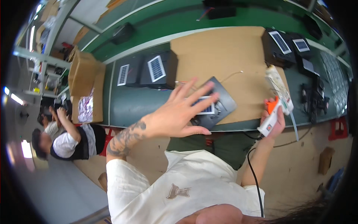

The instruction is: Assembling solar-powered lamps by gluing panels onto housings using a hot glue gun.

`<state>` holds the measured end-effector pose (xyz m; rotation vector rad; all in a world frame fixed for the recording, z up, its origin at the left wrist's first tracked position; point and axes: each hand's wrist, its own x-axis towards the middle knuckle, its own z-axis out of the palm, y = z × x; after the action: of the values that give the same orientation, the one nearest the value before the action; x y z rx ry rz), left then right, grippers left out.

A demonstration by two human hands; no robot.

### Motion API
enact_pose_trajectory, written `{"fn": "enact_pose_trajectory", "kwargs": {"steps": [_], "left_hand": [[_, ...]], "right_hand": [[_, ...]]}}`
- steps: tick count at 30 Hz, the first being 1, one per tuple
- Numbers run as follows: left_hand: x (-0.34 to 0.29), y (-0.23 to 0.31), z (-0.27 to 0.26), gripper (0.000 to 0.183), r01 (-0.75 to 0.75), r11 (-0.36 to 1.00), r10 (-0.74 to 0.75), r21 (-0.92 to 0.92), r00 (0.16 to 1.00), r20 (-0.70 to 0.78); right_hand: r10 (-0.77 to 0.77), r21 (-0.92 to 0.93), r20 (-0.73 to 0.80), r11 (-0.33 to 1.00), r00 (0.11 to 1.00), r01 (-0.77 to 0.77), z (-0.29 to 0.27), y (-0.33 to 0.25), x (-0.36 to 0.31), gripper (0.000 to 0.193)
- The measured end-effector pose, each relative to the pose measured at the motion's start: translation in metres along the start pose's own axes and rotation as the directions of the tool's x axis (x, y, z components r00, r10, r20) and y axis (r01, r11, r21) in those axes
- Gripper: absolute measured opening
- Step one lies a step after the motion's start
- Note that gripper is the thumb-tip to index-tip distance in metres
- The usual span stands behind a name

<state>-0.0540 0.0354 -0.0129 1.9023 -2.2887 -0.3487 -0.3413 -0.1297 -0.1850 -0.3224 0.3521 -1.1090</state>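
Observation:
My right hand [278, 121] grips a white hot glue gun [278, 84] with an orange trigger. Its nozzle end points away from me, and a translucent glue stick [294, 127] sticks out of its back. My left hand [181, 112] is spread open, slightly blurred, over a dark flat plastic panel [225, 102]. A small solar panel [209, 106] lies on that dark piece, partly covered by my fingers; whether they touch it I cannot tell. A thin wire [231, 74] with a white connector lies just beyond it on the cardboard [209, 48].
Black boxes with solar panels stand at the left [158, 69] and right [278, 46] of the cardboard. Black cables [315, 99] lie at the right. A black cord [253, 168] runs down beside my right arm. Left of the bench are an open carton [87, 80] and a seated person [76, 140].

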Motion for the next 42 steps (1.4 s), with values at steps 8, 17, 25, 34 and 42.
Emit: {"fn": "enact_pose_trajectory", "kwargs": {"steps": [8,17,25,34,42], "left_hand": [[0.021,-0.035,-0.04,0.074,-0.521,0.842,0.425,0.141,0.801,0.423],[0.037,-0.041,-0.031,0.067,-0.643,0.743,0.531,0.186,0.736,0.42],[0.032,-0.053,-0.02,0.097,-0.363,0.891,0.43,-0.273,0.867,0.251],[-0.014,-0.069,0.064,0.106,-0.36,0.763,0.201,-0.537,0.922,-0.332],[-0.018,-0.07,0.092,0.106,-0.4,0.707,0.079,-0.583,0.864,-0.497]], "right_hand": [[0.011,0.053,0.027,0.999,1.0,-0.012,-0.012,-0.001,-0.005,0.049],[-0.016,-0.02,-0.026,1.0,1.0,0.015,0.009,0.002,-0.004,0.044],[-0.02,-0.02,0.054,1.0,0.998,0.021,0.007,-0.005,-0.012,0.043],[0.28,-0.582,0.21,0.806,0.937,-0.111,0.092,-0.038,-0.066,0.063],[0.473,-0.853,0.102,0.494,0.875,-0.168,0.134,-0.027,-0.04,0.056]]}}
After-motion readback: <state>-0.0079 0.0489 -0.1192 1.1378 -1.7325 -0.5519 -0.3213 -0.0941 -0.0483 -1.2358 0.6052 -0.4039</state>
